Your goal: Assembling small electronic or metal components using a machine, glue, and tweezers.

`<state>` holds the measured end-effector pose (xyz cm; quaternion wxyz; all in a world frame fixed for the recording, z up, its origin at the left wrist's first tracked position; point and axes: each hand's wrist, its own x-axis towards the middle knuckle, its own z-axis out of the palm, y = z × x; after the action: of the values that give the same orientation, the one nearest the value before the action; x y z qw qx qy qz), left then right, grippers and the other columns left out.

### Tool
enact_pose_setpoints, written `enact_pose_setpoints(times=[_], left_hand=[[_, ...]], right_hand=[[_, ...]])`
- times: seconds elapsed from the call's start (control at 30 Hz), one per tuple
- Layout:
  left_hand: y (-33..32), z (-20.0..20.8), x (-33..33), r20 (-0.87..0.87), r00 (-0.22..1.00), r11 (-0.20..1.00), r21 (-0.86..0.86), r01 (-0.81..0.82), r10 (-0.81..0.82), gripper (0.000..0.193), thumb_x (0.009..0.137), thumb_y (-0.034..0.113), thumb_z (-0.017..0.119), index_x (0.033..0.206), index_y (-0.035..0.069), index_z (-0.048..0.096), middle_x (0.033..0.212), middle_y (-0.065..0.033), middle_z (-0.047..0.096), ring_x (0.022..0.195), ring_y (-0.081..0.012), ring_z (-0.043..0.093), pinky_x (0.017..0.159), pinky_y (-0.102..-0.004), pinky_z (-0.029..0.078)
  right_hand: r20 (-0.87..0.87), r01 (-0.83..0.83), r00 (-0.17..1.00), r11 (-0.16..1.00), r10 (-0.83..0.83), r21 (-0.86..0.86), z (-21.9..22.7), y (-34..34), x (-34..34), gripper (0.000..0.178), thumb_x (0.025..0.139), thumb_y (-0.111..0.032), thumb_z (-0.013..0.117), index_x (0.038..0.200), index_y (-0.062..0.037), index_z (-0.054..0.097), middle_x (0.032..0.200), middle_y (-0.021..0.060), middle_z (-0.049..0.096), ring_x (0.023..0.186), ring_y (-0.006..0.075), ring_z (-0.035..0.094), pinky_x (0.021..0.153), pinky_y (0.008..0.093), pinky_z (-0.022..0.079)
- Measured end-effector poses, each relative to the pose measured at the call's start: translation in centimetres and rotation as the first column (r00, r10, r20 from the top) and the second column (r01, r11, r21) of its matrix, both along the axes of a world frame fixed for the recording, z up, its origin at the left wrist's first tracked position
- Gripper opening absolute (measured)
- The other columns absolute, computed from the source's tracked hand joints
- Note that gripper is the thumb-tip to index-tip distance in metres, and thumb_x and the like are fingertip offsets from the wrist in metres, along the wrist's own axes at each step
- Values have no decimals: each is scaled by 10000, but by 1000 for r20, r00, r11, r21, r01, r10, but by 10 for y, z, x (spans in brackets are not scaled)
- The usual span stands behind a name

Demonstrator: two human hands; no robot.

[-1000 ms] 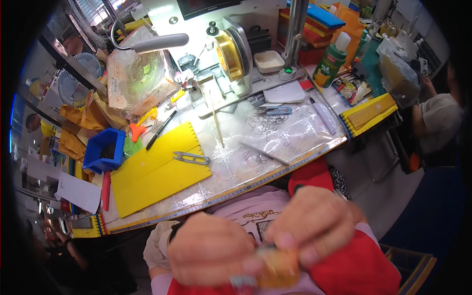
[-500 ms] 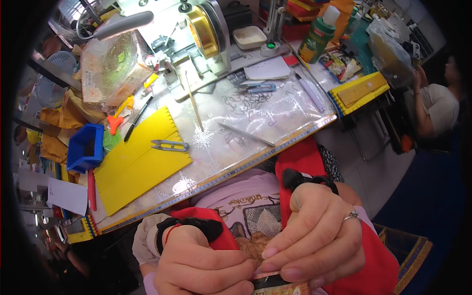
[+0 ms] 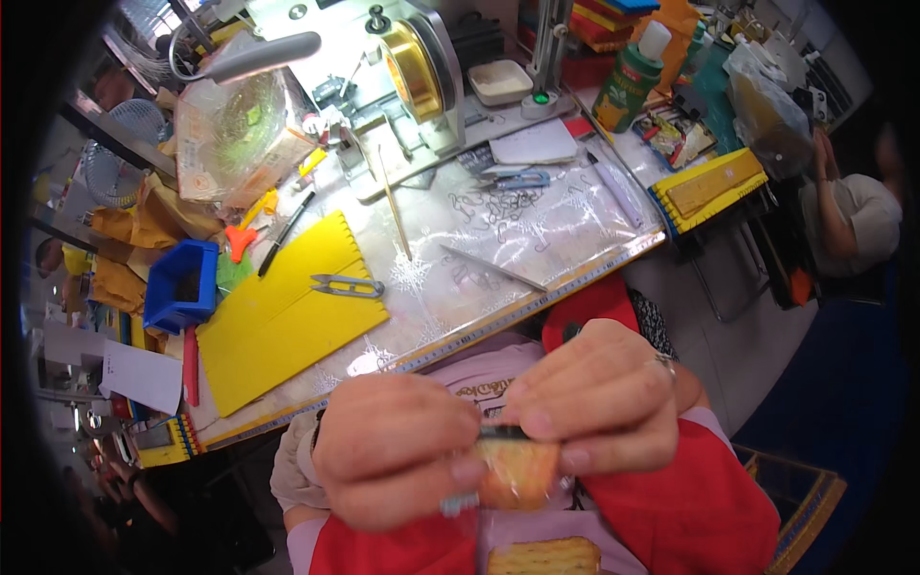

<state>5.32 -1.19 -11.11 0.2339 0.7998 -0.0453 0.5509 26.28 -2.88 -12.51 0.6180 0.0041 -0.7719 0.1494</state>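
My left hand [image 3: 388, 446] and my right hand [image 3: 602, 402] are raised over my lap, blurred by motion. Between them they pinch a small packet [image 3: 519, 471], orange and yellowish with a shiny surface and a dark strip along its top edge. Fingers of both hands close on its upper edge and sides. What is inside cannot be made out. Lower down, at the picture's bottom edge, lies a golden-brown, ridged, biscuit-like piece [image 3: 542, 558], partly cut off.
On the worktable ahead are a yellow board [image 3: 292, 316] with thread snips [image 3: 347, 286], tweezers [image 3: 494, 268], a blue bin [image 3: 182, 286] and a machine with a golden wheel [image 3: 412, 77]. A green bottle [image 3: 630, 84] stands at the back right. Another person [image 3: 853, 220] sits at the far right.
Both hands have risen toward the table with the packet, which now shows more of its face. The biscuit-like piece has come into view below. The view has shifted slightly.
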Motion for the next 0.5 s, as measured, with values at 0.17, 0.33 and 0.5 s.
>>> enact_pose_setpoints(times=[0.17, 0.33, 0.5], left_hand=[[0, -3, -14, -195, 941, 923, -215, -318, 278, 300, 784, -77, 654, 1048, -18, 525, 956, -221, 629, 756, -271, 658, 622, -323, 548], [42, -30, -50, -450, 682, 687, -185, -703, 577, 224, 850, -74, 595, 1006, 21, 467, 950, -104, 544, 796, -170, 588, 741, -283, 502], [115, -33, -89, -598, 407, 610, 178, -772, 691, 180, 820, -54, 613, 935, 11, 491, 836, -103, 528, 743, -226, 567, 684, -318, 466]], right_hand=[[170, 341, 934, 926, -314, -164, 2, -4, 3, 368, 771, -56, 760, 1125, -27, 663, 1203, 193, 593, 943, 263, 644, 839, 381, 516], [-211, -634, 753, 600, 623, -488, 3, -15, 12, 461, 948, -107, 587, 1365, 51, 467, 1432, 304, 432, 1234, 396, 546, 1034, 480, 427], [-365, -778, 616, 463, 698, -425, -3, -38, 22, 392, 927, 37, 591, 1277, 165, 470, 1292, 495, 406, 1229, 578, 468, 1015, 575, 434]])
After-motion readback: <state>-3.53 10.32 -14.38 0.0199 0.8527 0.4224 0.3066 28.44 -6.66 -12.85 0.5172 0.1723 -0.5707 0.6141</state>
